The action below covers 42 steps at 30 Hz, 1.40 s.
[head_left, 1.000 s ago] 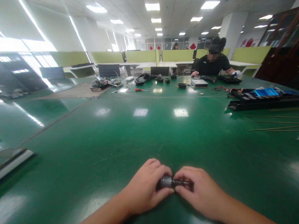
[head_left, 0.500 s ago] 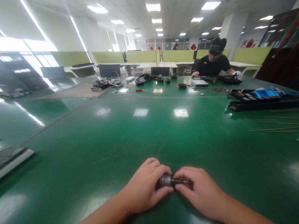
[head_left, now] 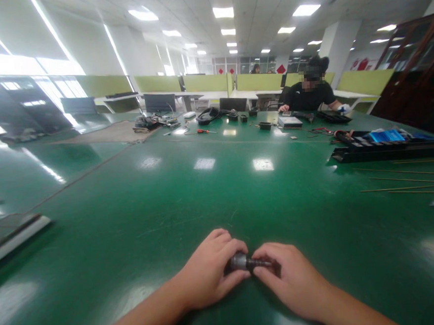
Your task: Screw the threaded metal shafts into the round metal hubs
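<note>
A short grey metal cylinder with a thin, dark, ribbed shaft [head_left: 239, 261] lies sideways between my hands, low over the green table [head_left: 189, 194]. Around its thick left end, my left hand [head_left: 213, 266] is closed, thumb below and fingers above. My right hand [head_left: 289, 271] closes on the shaft's right end with thumb and fingertips. The palms hide both ends of the part, so its exact kind does not show.
At right sit a black tray [head_left: 387, 150] with a blue packet [head_left: 387, 135] and several thin rods [head_left: 407, 181]. A flat panel [head_left: 17, 238] lies at left. Far off are an orange screwdriver [head_left: 203, 131], small black boxes and a seated person [head_left: 309, 94].
Both hands keep their grip and place, with the part shifted very slightly left. Otherwise the scene stays the same.
</note>
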Tool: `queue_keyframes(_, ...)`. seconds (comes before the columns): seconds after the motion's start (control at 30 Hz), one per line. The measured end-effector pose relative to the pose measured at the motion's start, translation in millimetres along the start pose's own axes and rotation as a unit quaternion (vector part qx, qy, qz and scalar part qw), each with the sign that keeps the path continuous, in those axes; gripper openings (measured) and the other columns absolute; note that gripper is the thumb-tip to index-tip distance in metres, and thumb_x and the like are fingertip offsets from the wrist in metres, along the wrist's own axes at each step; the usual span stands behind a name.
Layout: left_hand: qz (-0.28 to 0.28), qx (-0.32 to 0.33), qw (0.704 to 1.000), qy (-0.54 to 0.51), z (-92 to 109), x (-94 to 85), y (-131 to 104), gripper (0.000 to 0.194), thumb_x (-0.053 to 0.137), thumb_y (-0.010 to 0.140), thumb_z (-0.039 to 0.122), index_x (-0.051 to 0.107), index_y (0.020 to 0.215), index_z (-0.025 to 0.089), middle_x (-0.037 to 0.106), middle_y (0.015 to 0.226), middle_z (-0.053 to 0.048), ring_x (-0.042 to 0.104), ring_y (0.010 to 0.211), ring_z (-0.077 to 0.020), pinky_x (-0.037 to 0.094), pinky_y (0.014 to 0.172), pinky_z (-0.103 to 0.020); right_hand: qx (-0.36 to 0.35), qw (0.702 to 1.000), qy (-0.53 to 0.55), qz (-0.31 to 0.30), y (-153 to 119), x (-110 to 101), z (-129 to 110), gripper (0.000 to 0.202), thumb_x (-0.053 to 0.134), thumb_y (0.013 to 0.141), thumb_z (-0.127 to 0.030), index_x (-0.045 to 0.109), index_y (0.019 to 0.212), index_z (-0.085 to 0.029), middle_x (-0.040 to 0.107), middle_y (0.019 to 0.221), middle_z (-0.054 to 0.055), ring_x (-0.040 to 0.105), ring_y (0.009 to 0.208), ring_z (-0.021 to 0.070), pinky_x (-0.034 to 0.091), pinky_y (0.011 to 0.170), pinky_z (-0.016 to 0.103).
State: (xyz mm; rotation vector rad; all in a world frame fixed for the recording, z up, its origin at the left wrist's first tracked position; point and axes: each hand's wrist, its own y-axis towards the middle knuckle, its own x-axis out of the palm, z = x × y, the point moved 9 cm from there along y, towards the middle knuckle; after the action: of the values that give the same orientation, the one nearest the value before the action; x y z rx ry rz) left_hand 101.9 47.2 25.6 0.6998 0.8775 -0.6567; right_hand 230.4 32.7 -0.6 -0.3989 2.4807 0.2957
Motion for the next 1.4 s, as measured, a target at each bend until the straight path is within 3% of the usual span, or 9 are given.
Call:
queue_keyframes(0.33, -0.010, 0.002, 1.000, -0.010, -0.5, 1.9, -0.4, 0.021, 0.062, 0.093, 0.034, 0.055, 0.110, 0.024, 0.064, 0.096, -0.002, 0.059, 0.092, -0.0217, 0.035, 0.105, -0.047, -0.001, 1.000, -0.009, 0.006, -0.4, 1.1, 1.6, 0.010, 0.066, 0.083, -0.013, 0.070, 0.088, -0.022, 0.065, 0.076, -0.003, 0.058, 0.070, 0.0152, 0.037, 0.065, 0.026)
queue_keyframes(1.4, -0.001, 0.013, 1.000, 0.008, 0.3, -1.4, -1.2, 0.022, 0.060, 0.094, 0.036, 0.055, 0.111, 0.022, 0.065, 0.096, -0.004, 0.061, 0.091, -0.0216, 0.039, 0.106, -0.047, 0.011, 1.000, -0.016, 0.002, -1.0, -1.6, -1.4, 0.007, 0.065, 0.087, -0.017, 0.070, 0.089, -0.022, 0.065, 0.076, -0.002, 0.058, 0.070, 0.0155, 0.037, 0.065, 0.026)
